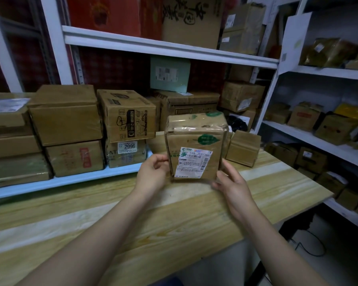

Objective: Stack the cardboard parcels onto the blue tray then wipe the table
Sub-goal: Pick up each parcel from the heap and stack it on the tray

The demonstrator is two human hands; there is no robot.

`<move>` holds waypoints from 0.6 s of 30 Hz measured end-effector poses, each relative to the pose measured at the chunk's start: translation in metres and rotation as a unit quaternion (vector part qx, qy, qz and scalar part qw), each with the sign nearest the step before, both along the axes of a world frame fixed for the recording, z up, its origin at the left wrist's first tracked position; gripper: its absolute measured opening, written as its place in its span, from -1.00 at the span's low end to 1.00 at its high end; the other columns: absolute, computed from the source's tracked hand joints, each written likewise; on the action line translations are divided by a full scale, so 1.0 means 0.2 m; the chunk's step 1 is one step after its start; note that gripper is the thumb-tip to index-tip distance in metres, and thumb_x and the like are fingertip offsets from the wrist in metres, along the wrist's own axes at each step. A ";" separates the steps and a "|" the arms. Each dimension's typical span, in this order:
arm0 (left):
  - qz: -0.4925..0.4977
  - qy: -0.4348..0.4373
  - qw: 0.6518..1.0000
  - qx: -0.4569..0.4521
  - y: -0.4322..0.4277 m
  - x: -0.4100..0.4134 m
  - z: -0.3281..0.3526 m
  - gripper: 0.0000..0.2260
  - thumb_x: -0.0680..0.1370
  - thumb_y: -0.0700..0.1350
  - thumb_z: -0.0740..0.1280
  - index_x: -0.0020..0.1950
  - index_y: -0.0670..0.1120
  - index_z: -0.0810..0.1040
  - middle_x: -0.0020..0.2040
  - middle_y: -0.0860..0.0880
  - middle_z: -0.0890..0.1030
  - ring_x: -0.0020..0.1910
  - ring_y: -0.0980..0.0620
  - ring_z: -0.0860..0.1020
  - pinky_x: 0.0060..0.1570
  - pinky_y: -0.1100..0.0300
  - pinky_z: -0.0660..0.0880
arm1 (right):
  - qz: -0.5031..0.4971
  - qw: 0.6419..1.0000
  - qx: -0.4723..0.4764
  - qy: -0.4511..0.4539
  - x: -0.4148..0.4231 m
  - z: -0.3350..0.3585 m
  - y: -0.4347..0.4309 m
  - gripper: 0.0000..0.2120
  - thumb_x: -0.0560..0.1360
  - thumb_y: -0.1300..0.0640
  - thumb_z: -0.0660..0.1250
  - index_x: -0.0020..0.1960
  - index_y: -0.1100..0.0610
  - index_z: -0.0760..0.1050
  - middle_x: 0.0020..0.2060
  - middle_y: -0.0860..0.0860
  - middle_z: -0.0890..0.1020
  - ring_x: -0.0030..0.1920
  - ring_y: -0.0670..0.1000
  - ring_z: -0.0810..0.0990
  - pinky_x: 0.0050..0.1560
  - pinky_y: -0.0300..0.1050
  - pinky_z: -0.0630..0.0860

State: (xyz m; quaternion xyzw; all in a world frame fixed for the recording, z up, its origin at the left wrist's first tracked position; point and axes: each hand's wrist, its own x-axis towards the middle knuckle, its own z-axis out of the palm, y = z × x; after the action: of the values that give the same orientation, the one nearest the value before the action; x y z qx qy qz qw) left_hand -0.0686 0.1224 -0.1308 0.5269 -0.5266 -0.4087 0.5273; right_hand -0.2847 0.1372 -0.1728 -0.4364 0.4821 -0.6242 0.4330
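**Storeroom surface, one taped parcel held in both hands**

Storeroom with white shelves [170, 46] full of boxes; a wooden surface [174, 213] runs under both forearms. The parcel [195, 141] sits between the two hands, upright, with its label [192, 162] facing the camera. I cannot tell if its bottom edge touches the surface.

Left hand [153, 172] pinches the lower left edge, thumb in front and fingers curled behind. Right hand [229, 182] is wrapped round the lower right corner, fingers clamped on the side. Both arms are stretched forward, wrists roughly level.

Handling, as a judgement: a stiff cardboard box that keeps its shape, probably light since a low fingertip grip carries it. Glossy tape wraps the top and sides, so it is likely slick there. Better hold is on opposite side faces, palms flat, or under the base.

The blue tray [70, 179] lies left of the left hand and beyond it, already carrying stacked parcels [66, 114] two high. A small box [243, 148] stands on the surface just beyond the right hand, not on the tray.
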 end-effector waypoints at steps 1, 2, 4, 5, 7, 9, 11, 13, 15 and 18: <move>0.003 -0.003 1.000 -0.002 0.00 0.00 0.00 -0.87 0.59 -0.21 0.29 0.10 -0.08 0.59 -0.06 0.00 0.63 -0.05 0.06 0.55 -0.03 0.25 0.43 | -0.006 1.000 0.006 -0.019 0.00 0.00 0.00 -0.67 0.62 0.24 0.27 0.28 -0.10 0.52 0.35 0.00 0.55 0.27 0.08 0.58 0.09 -0.02 0.54; 0.004 -0.005 1.000 -0.003 0.00 -0.01 0.00 -0.87 0.60 -0.18 0.28 0.10 -0.07 0.59 -0.06 0.03 0.61 -0.04 0.07 0.53 -0.05 0.25 0.41 | -0.009 0.999 0.012 -0.036 0.00 0.01 -0.01 -0.72 0.62 0.20 0.27 0.21 -0.12 0.53 0.36 0.01 0.54 0.28 0.08 0.57 0.12 -0.01 0.54; 0.003 -0.014 1.000 -0.001 0.01 -0.01 0.02 -0.84 0.62 -0.11 0.25 0.13 -0.04 0.61 0.03 0.06 0.61 0.02 0.11 0.52 0.01 0.26 0.35 | -0.004 0.999 0.022 -0.047 -0.01 0.00 -0.01 -0.78 0.61 0.11 0.28 0.22 -0.12 0.53 0.38 0.03 0.52 0.30 0.06 0.55 0.21 0.03 0.55; -0.001 -0.021 1.000 0.001 0.01 -0.01 0.02 -0.81 0.63 -0.08 0.23 0.14 -0.03 0.61 0.10 0.05 0.62 0.08 0.10 0.52 0.06 0.26 0.34 | 0.001 0.998 0.024 -0.049 -0.01 0.00 -0.01 -0.74 0.61 0.06 0.27 0.28 -0.08 0.51 0.39 0.03 0.51 0.33 0.05 0.54 0.26 0.06 0.54; -0.015 -0.026 0.999 0.010 0.02 -0.01 0.03 -0.74 0.65 -0.01 0.18 0.22 -0.01 0.61 0.20 0.05 0.60 0.19 0.07 0.51 0.19 0.21 0.37 | 0.007 0.998 0.023 -0.066 -0.01 0.01 0.00 -0.60 0.61 -0.01 0.26 0.43 0.03 0.44 0.40 0.03 0.50 0.35 0.05 0.52 0.32 0.12 0.50; -0.029 -0.016 0.999 0.029 0.02 0.00 0.04 -0.68 0.66 0.07 0.14 0.26 0.00 0.59 0.24 0.04 0.58 0.25 0.04 0.50 0.31 0.13 0.36 | 0.013 0.996 0.025 -0.090 -0.01 0.01 0.01 -0.45 0.55 -0.14 0.25 0.47 0.07 0.39 0.40 0.03 0.51 0.35 0.07 0.52 0.35 0.16 0.47; -0.037 -0.009 0.998 0.043 0.02 0.00 0.04 -0.64 0.65 0.13 0.11 0.22 0.01 0.60 0.21 0.02 0.60 0.25 0.01 0.51 0.34 0.07 0.35 | 0.022 0.995 0.026 -0.098 -0.01 0.02 0.01 -0.34 0.50 -0.24 0.23 0.50 0.08 0.34 0.41 0.03 0.49 0.36 0.08 0.51 0.38 0.16 0.45; -0.050 -0.006 0.997 0.054 0.01 0.00 0.04 -0.63 0.63 0.18 0.10 0.15 0.04 0.62 0.14 0.04 0.62 0.21 0.01 0.53 0.34 0.04 0.37 | 0.023 0.995 0.020 -0.092 0.00 0.03 0.02 -0.33 0.48 -0.20 0.26 0.52 0.07 0.32 0.43 0.02 0.48 0.38 0.06 0.50 0.39 0.14 0.44; -0.057 -0.002 0.997 0.056 0.01 0.00 0.04 -0.65 0.62 0.20 0.11 0.13 0.07 0.61 0.12 0.07 0.61 0.20 0.02 0.53 0.34 0.03 0.37 | 0.021 0.997 0.012 -0.077 0.01 0.04 0.02 -0.36 0.46 -0.11 0.31 0.50 0.07 0.35 0.39 0.01 0.52 0.37 0.03 0.50 0.40 0.13 0.42; -0.068 0.008 0.996 0.049 0.01 0.00 0.03 -0.66 0.62 0.16 0.17 0.27 0.06 0.56 0.22 0.11 0.57 0.27 0.05 0.49 0.37 0.04 0.33 | 0.020 0.997 0.010 -0.074 0.02 0.05 0.03 -0.38 0.46 -0.11 0.32 0.48 0.04 0.38 0.39 -0.01 0.52 0.41 0.02 0.47 0.42 0.13 0.40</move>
State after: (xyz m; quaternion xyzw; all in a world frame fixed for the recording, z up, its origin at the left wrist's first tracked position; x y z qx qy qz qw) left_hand -0.0684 0.1239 -0.1257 0.5120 -0.5365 -0.4727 0.4760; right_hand -0.2808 0.1431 -0.1623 -0.3945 0.4464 -0.6410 0.4840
